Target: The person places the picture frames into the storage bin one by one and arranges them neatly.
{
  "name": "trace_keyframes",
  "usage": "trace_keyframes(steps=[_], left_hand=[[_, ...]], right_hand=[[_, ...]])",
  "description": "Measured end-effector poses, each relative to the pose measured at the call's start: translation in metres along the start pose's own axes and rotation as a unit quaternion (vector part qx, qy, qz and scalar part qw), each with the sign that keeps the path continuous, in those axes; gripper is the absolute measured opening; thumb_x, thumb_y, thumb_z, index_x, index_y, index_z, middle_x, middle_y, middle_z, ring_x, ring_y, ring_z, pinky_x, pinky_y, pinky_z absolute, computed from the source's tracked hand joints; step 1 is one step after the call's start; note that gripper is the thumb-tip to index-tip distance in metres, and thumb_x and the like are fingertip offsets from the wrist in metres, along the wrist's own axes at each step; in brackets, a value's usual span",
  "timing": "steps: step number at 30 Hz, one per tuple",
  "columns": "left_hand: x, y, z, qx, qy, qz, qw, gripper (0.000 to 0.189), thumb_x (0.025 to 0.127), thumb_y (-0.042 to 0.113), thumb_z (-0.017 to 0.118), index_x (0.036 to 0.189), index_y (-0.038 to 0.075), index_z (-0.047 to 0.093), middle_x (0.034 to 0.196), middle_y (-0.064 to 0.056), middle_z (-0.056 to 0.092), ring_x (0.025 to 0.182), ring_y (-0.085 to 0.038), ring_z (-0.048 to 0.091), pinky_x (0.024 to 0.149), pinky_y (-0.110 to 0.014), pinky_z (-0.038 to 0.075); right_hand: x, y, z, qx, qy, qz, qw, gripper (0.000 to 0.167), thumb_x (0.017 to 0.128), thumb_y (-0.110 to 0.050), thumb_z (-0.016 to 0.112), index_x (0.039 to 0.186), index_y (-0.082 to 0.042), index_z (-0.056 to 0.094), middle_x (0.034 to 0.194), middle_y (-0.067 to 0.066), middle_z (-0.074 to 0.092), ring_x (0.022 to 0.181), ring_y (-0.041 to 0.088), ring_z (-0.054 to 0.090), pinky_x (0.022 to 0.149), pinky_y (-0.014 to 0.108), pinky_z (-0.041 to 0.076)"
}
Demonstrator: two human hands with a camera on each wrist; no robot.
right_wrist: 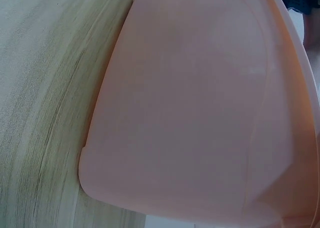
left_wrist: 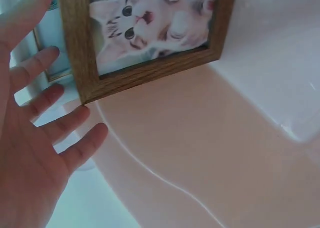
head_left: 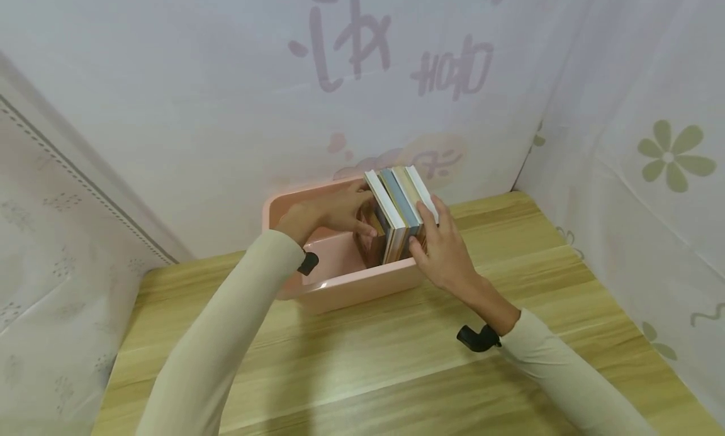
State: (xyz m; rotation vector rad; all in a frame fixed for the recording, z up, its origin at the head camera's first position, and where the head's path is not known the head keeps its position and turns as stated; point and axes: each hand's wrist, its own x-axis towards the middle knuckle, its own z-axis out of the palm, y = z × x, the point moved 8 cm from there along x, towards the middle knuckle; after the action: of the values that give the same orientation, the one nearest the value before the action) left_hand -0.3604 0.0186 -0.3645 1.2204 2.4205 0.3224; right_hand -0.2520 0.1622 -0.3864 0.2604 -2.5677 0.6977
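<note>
A row of picture frames [head_left: 396, 200] stands on edge, leaning, at the right end of a pink plastic bin [head_left: 362, 288]. Their edges are white, blue and beige. My left hand [head_left: 340, 212] reaches inside the bin at the left side of the row. In the left wrist view its fingers [left_wrist: 75, 150] are spread beside a wooden picture frame [left_wrist: 150, 72] with a kitten photo. On the row's right side, my right hand [head_left: 450, 253] grips the near corner, its thumb on the front edges. The right wrist view hides its fingers, showing mainly the bin's outer wall.
The bin stands on a wood-grain table [head_left: 362, 373] against a white printed cloth [head_left: 226, 109]. Bare bin floor [head_left: 337, 257] lies left of the row. Black wrist straps [head_left: 478, 338] sit below both hands.
</note>
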Motion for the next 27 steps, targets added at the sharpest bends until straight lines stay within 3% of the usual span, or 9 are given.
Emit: trace_keyframes(steps=[4, 8, 11, 14, 20, 27], left_hand=[[-0.008, -0.004, -0.007, 0.027, -0.002, -0.017, 0.9995, 0.075, 0.094, 0.039, 0.065, 0.154, 0.01, 0.031, 0.163, -0.017, 0.012, 0.15, -0.032, 0.018, 0.119, -0.046, 0.027], [-0.018, -0.008, -0.015, 0.006, 0.009, -0.04, 0.9991, 0.072, 0.098, 0.038, 0.059, 0.157, 0.012, 0.026, 0.164, -0.013, 0.015, 0.151, -0.029, 0.018, 0.12, -0.046, 0.025], [-0.025, -0.007, -0.025, 0.0, 0.038, -0.055, 0.9978, 0.071, 0.099, 0.04, 0.055, 0.158, 0.016, 0.023, 0.164, -0.01, 0.016, 0.15, -0.029, 0.022, 0.119, -0.049, 0.027], [-0.037, -0.004, -0.037, 0.023, 0.08, -0.071, 0.994, 0.07, 0.099, 0.043, 0.053, 0.158, 0.018, 0.024, 0.162, -0.012, 0.022, 0.146, -0.033, 0.03, 0.117, -0.055, 0.029], [-0.079, -0.006, -0.048, 0.086, 0.156, -0.105, 0.9784, 0.069, 0.099, 0.049, 0.05, 0.154, 0.012, 0.032, 0.156, -0.015, 0.034, 0.143, -0.038, 0.032, 0.114, -0.061, 0.026], [-0.124, -0.02, -0.047, 0.086, 0.201, -0.141, 0.9656, 0.07, 0.099, 0.052, 0.048, 0.154, 0.011, 0.032, 0.157, -0.017, 0.031, 0.146, -0.038, 0.025, 0.113, -0.063, 0.024]], right_hand=[[0.002, 0.002, 0.001, 0.004, -0.002, -0.001, 1.0, 0.064, 0.092, -0.022, 0.059, 0.149, -0.006, 0.036, 0.154, 0.026, 0.025, 0.125, 0.047, 0.046, 0.082, 0.059, 0.053], [0.001, 0.007, 0.0, 0.005, -0.005, 0.001, 1.0, 0.064, 0.092, -0.021, 0.058, 0.149, -0.005, 0.036, 0.154, 0.026, 0.026, 0.127, 0.048, 0.045, 0.083, 0.06, 0.052], [0.001, 0.011, -0.005, 0.005, -0.001, 0.001, 1.0, 0.063, 0.092, -0.021, 0.057, 0.149, -0.004, 0.036, 0.154, 0.027, 0.026, 0.127, 0.049, 0.045, 0.084, 0.061, 0.051], [0.002, 0.016, -0.01, 0.009, 0.002, 0.003, 1.0, 0.064, 0.092, -0.021, 0.057, 0.15, -0.004, 0.036, 0.154, 0.027, 0.026, 0.126, 0.05, 0.044, 0.085, 0.062, 0.049], [0.002, 0.023, -0.013, 0.017, 0.0, 0.005, 0.9998, 0.064, 0.092, -0.023, 0.054, 0.15, -0.004, 0.036, 0.154, 0.027, 0.026, 0.127, 0.051, 0.043, 0.086, 0.064, 0.048], [0.004, 0.029, -0.017, 0.017, 0.004, 0.0, 0.9998, 0.063, 0.093, -0.023, 0.054, 0.15, -0.002, 0.035, 0.154, 0.029, 0.024, 0.128, 0.051, 0.042, 0.083, 0.063, 0.049]])
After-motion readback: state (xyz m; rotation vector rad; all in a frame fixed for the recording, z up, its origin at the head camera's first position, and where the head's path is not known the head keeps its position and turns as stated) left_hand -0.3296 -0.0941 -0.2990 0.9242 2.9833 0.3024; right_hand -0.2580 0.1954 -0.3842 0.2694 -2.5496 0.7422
